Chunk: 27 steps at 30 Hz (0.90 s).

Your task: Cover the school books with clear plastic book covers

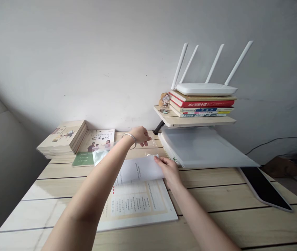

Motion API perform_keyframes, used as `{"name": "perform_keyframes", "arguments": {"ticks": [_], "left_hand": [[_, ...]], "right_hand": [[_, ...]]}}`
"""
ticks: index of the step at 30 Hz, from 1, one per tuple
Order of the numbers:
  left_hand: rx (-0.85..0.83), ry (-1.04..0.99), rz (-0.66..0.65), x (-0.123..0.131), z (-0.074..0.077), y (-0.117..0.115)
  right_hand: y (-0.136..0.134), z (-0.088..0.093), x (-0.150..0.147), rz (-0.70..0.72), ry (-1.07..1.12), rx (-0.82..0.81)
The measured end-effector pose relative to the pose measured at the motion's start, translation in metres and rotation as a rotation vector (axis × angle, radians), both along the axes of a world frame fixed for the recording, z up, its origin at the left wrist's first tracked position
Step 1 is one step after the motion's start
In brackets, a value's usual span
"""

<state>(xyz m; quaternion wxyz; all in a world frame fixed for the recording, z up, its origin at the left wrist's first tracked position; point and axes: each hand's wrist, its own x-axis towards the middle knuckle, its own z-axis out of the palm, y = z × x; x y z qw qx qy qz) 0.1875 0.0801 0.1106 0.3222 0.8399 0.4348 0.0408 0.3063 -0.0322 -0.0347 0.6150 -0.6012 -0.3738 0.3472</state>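
A large printed book (138,204) lies flat on the wooden desk (216,195) in front of me. A clear plastic sleeve (148,151) with a white sheet (140,169) in it lies over the book's far end. My left hand (140,135), a silver bangle on its wrist, pinches the sleeve's far edge. My right hand (168,167) grips the white sheet's right corner, fingers closed on it.
A stack of books (64,137) and a single book (96,146) lie at the back left. A stack of white folders (200,146) sits right of my hands, under a small shelf (195,120) with books and a white router (206,89). A dark tablet (265,188) lies far right.
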Motion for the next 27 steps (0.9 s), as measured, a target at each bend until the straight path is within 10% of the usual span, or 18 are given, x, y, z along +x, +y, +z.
{"name": "perform_keyframes", "arguments": {"ticks": [21, 27], "left_hand": [[0.054, 0.038, 0.011, 0.001, 0.004, -0.007], [0.402, -0.039, 0.19, -0.004, -0.005, -0.024]], "right_hand": [[-0.005, 0.018, 0.012, 0.06, -0.272, -0.04], [0.0, 0.007, 0.007, -0.057, -0.369, 0.057]]}}
